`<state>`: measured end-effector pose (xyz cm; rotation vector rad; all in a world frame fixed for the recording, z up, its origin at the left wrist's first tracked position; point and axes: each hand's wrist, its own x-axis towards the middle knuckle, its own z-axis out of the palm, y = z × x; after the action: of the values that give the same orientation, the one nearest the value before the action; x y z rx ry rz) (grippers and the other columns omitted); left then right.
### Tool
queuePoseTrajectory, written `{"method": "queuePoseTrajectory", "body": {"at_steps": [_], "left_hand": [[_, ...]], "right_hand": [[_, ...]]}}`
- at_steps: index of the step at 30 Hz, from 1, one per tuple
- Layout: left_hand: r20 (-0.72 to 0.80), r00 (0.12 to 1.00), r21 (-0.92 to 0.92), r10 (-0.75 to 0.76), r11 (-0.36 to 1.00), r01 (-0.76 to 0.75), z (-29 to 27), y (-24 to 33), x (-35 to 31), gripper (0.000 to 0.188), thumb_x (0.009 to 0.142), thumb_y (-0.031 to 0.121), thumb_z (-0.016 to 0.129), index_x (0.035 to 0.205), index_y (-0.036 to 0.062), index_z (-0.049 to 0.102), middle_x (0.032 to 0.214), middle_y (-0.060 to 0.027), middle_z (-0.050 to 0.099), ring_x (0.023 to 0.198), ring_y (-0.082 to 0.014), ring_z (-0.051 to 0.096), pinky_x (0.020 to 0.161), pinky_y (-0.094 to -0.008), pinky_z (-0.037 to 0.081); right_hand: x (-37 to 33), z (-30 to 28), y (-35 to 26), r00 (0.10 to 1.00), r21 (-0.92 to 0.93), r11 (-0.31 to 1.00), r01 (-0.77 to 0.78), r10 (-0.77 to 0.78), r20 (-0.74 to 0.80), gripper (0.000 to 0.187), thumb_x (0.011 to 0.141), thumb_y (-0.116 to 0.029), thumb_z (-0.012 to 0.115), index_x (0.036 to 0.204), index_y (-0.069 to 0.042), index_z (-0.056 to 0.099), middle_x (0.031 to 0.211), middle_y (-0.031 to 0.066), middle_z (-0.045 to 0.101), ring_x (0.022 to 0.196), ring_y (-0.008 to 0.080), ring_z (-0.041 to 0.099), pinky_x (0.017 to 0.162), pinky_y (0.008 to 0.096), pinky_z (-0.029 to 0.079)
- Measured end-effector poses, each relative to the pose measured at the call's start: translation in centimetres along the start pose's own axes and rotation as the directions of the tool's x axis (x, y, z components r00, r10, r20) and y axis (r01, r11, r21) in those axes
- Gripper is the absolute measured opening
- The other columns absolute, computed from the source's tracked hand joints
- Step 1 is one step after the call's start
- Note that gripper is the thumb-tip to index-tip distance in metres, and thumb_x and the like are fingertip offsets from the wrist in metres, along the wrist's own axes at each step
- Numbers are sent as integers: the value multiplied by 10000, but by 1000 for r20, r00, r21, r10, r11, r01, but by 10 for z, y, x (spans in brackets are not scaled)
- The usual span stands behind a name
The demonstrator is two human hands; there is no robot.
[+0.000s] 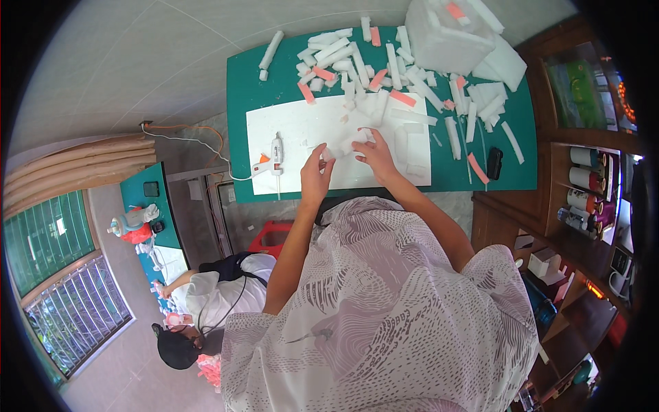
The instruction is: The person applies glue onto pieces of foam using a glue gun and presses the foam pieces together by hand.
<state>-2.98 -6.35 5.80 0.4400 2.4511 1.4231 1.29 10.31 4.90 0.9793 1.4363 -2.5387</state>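
Over the white board (274, 123) on the green table, my left hand (317, 172) pinches a small white foam piece (329, 155) between thumb and fingers. My right hand (376, 154), a little farther off, closes its thumb and fingers on another white foam piece (361, 137). Whether the two pieces join in the middle I cannot tell, as white foam lies against the white board. To the left of my hands rests a white glue gun (277, 154) with an orange part; its cord runs off to the wall.
White and pink foam strips (333, 51) are heaped along the far side. A large white foam block (449, 34) stands at the back right. On the right lie a black object (494, 163) and thin sticks. To my left a person (226, 292) works at another table, near a red stool (271, 237).
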Motion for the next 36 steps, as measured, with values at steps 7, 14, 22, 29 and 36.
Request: {"method": "queuePoseTrajectory", "body": {"at_steps": [7,14,22,29,36], "left_hand": [[-42,997,4,58,998,-58,1,-3,-1,431,791,19,647,1195,24,496,978,-180,616,812,-229,653,690,-301,534],[-20,999,6,39,999,-39,1,-1,0,456,780,18,651,1208,47,496,1021,-199,600,827,-277,648,704,-323,534],[0,995,45,95,994,-95,3,-7,-2,499,778,15,641,1245,76,475,1005,-193,596,838,-294,624,731,-341,521],[-13,990,35,139,990,-139,6,-6,-5,529,780,20,636,1274,76,455,1006,-196,594,817,-297,622,731,-349,516],[-66,989,52,134,990,-131,7,-8,-5,506,801,22,616,1277,76,453,1024,-199,593,824,-296,627,719,-340,521]], "right_hand": [[1,0,0,1000,3,1000,-10,10,13,407,809,-123,630,1178,-136,457,971,33,599,899,116,548,728,268,442],[-2,1,-3,1000,-12,1000,-15,15,-5,413,806,-127,639,1178,-132,460,954,45,603,888,123,566,724,263,454],[-1,1,-3,1000,-20,1000,-9,9,7,407,811,-124,628,1180,-131,457,971,46,606,901,129,565,736,273,452],[-2,-2,-3,1000,-12,1000,-2,2,8,407,811,-124,628,1179,-131,456,963,41,613,901,125,565,732,272,448],[-3,-2,-2,999,-7,1000,-7,8,34,394,818,-126,622,1178,-139,463,981,44,590,928,134,545,763,288,428]]}}
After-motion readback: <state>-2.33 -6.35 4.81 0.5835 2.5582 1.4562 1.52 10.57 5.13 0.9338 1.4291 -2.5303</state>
